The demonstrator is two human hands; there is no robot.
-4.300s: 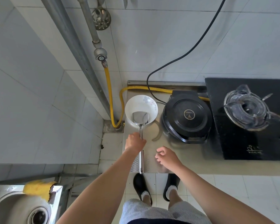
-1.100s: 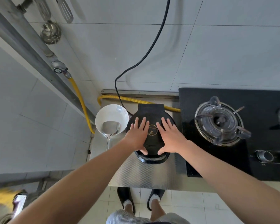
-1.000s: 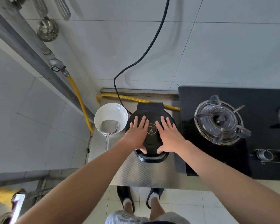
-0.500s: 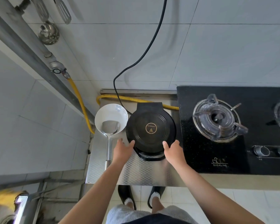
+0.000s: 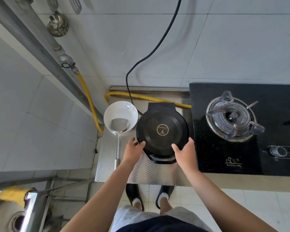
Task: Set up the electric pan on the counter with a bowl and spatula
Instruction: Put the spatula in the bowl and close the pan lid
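On the far left a yellow hose [image 5: 90, 101] runs down the wall to the steel counter [image 5: 149, 174]. Next comes the white bowl [image 5: 122, 109], near the back left corner of the counter. The spatula [image 5: 118, 139] has its flat end in the bowl, and its long handle points straight back toward the person. Just right of the bowl, and about touching it, sits the round black pan [image 5: 162, 130] with its lid shut. Its cord [image 5: 151, 52] goes up the wall behind it. The left hand [image 5: 132, 150] is at the front left edge of the pan, with fingers spread and curled on the rim. The right hand [image 5: 185, 152] is at the front right edge, open the same way. I cannot tell if they squeeze hard or only touch. The pan lies right between the hands and a little ahead of them, so both hands are just as near. If it needs a nudge, I think both hands should slide it together. On the far right is the black stove [image 5: 224, 158], very close to the pan.
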